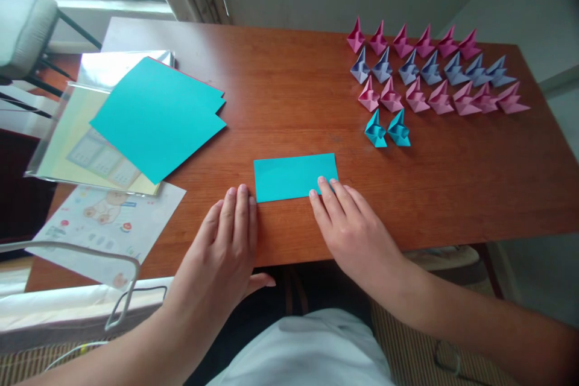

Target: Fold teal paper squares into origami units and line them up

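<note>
A turquoise paper rectangle (289, 178) lies flat on the wooden table in front of me, its long sides running left to right. My right hand (353, 226) rests its fingertips on the lower right corner of this paper, fingers stretched out. Just left of the paper, my left hand (230, 241) lies flat on the table with its fingers straight and side by side, the thumb pointing right. Its fingertips are close to the paper's lower left corner; whether they touch it I cannot tell. Neither hand grips anything.
Several folded paper figures stand in rows at the right: magenta (356, 36), lilac (360, 67), pink (368, 95) and turquoise (375, 131). Turquoise sheets (158, 114) lie at the left over a plastic-wrapped yellow pack (84, 126). A printed sheet (149, 217) and a metal rod (81, 245) are nearer.
</note>
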Motion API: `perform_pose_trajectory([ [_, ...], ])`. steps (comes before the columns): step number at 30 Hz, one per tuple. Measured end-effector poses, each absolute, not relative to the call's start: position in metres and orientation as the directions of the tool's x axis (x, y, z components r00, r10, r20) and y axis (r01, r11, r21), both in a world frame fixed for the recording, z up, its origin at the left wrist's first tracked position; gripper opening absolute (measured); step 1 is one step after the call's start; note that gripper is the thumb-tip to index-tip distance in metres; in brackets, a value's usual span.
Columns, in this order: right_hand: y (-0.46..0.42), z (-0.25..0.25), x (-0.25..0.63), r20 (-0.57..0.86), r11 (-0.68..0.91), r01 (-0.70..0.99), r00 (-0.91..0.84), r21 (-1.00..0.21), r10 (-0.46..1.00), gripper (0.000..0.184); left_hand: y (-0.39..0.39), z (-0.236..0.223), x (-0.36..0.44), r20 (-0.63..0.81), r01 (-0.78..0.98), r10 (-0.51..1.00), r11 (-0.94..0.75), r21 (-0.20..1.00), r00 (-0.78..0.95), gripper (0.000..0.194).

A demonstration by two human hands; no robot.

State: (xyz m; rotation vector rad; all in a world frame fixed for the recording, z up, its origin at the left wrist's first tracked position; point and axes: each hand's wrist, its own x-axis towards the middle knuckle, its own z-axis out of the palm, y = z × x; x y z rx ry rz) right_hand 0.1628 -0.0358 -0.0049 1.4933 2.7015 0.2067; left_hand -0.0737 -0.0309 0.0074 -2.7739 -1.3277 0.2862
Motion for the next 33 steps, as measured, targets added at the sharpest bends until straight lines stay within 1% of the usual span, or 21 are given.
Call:
perform_pose_trajectory([
  [3,-0.037,-0.005,0.161,0.028,0.501,0.859,-0.506,0.11,0.862,0.047,-0.032,0.015,-0.081,-0.12,0.784,0.794,-0.608,-0.128,0.596,0.101],
  [6,-0.036,-0.004,0.158,0.04,0.48,0.872,-0.485,0.096,0.873,0.046,-0.035,0.019,-0.073,-0.031,0.798,0.803,-0.594,-0.102,0.595,0.098],
  [8,-0.036,-0.004,0.157,0.048,0.461,0.882,-0.467,0.093,0.883,0.045,-0.037,0.017,-0.059,0.027,0.783,0.783,-0.619,-0.057,0.621,0.097],
  [13,-0.037,-0.004,0.152,0.054,0.397,0.916,-0.401,0.061,0.915,0.049,-0.037,-0.002,-0.029,0.04,0.77,0.772,-0.635,0.057,0.634,0.099],
  [17,-0.038,-0.005,0.157,0.033,0.405,0.913,-0.407,0.039,0.913,0.05,-0.034,-0.012,-0.03,0.046,0.777,0.785,-0.618,0.122,0.617,0.097],
  [23,-0.04,0.001,0.185,0.025,0.388,0.918,-0.391,0.078,0.92,0.049,-0.035,-0.01,-0.032,0.034,0.812,0.819,-0.572,0.12,0.572,0.094],
  [25,-0.038,0.002,0.192,0.037,0.395,0.916,-0.398,0.07,0.917,0.047,-0.036,-0.01,-0.027,0.039,0.824,0.831,-0.556,0.114,0.555,0.094],
  [27,-0.034,0.001,0.197,0.07,0.407,0.913,-0.409,0.043,0.91,0.041,-0.037,-0.01,-0.022,0.046,0.838,0.844,-0.535,0.108,0.534,0.093],
  [30,-0.023,-0.003,0.198,0.157,0.449,0.894,-0.441,-0.016,0.884,0.03,-0.039,-0.012,-0.018,0.049,0.847,0.854,-0.519,0.111,0.517,0.091],
  [33,-0.011,-0.007,0.197,0.196,0.518,0.855,-0.504,-0.019,0.841,0.03,-0.04,-0.014,-0.019,0.042,0.845,0.853,-0.521,0.122,0.52,0.088],
])
